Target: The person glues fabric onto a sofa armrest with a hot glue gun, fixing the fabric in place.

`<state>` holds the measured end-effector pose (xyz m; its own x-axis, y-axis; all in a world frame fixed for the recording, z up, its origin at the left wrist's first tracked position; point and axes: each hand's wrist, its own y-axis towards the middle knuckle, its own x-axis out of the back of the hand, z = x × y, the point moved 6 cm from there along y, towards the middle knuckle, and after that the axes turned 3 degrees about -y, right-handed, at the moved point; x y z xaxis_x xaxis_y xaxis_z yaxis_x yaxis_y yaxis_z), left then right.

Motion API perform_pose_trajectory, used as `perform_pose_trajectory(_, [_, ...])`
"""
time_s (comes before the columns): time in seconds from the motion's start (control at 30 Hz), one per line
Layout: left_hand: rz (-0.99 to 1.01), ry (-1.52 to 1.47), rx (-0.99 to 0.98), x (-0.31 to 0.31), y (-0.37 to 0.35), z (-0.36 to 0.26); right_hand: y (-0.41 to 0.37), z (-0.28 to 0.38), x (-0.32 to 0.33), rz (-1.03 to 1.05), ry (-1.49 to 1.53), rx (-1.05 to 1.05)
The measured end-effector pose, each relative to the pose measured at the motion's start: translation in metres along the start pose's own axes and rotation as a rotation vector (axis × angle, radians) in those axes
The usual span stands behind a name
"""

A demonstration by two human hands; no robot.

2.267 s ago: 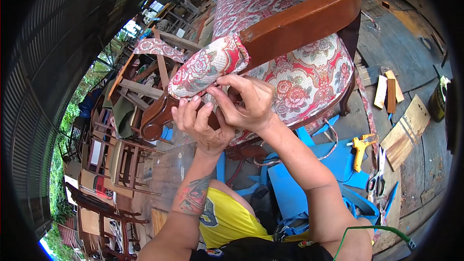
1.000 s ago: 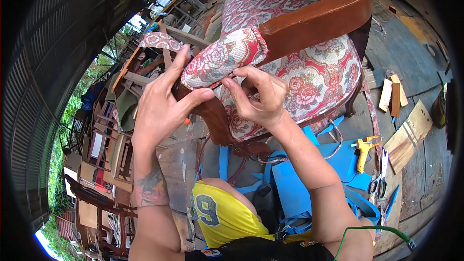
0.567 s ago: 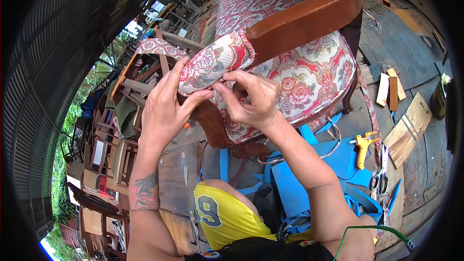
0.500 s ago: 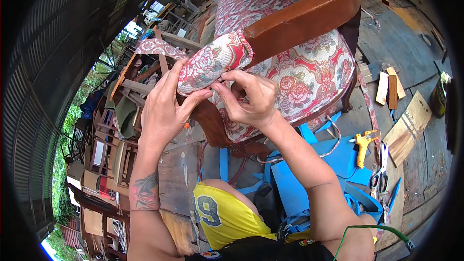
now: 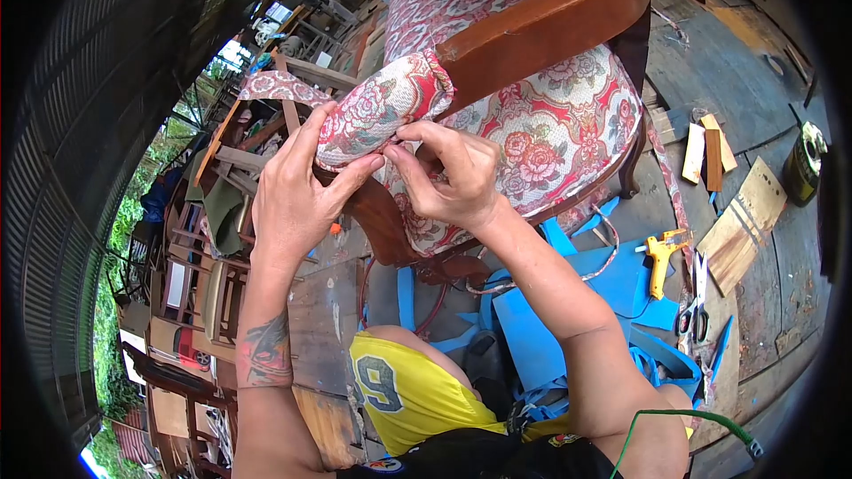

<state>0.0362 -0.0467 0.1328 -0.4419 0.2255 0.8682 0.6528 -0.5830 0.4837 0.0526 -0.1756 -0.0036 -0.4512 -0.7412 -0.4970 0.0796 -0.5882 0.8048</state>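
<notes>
Pinching fabric edge under the armrest pad (image 5: pixel 377 111): right hand (image 5: pixel 453 173) fingertips together there, left hand (image 5: pixel 297 182) gripping pad's near end, thumb underneath. Pad sits on wooden armrest (image 5: pixel 550 27).

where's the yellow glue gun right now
In the head view, the yellow glue gun lies right of the person's right arm, on the blue sheet's edge, just above the scissors.

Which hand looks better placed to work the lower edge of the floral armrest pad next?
Probably the right hand: its thumb and index finger nearly meet at that edge. The left hand spreads around the outer end of the floral armrest pad, better suited to steadying.
</notes>
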Motion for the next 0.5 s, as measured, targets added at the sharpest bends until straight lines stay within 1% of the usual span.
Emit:
perform_pose_trajectory(0.13, [0.0,-0.006,0.012,0.0002,-0.0002,-0.0003,-0.0003,0.0012,-0.0013,0.008,0.013,-0.018])
perform_pose_trajectory(0.2, [0.029,-0.012,0.056,0.0007,0.0003,-0.0027,-0.0011,-0.0001,-0.002,-0.002,0.016,-0.025])
perform_pose_trajectory(0.3, [0.039,-0.04,0.071,0.0014,0.0005,-0.0025,-0.0007,-0.0008,-0.0022,-0.005,0.02,-0.026])
perform_pose_trajectory(0.4, [0.012,-0.023,0.047,0.0,-0.0005,0.0015,0.0004,0.0004,-0.0002,-0.022,0.025,-0.016])
perform_pose_trajectory(0.5, [0.0,0.016,0.045,0.0,-0.001,0.0013,0.0015,0.0013,0.0027,0.024,0.019,-0.03])
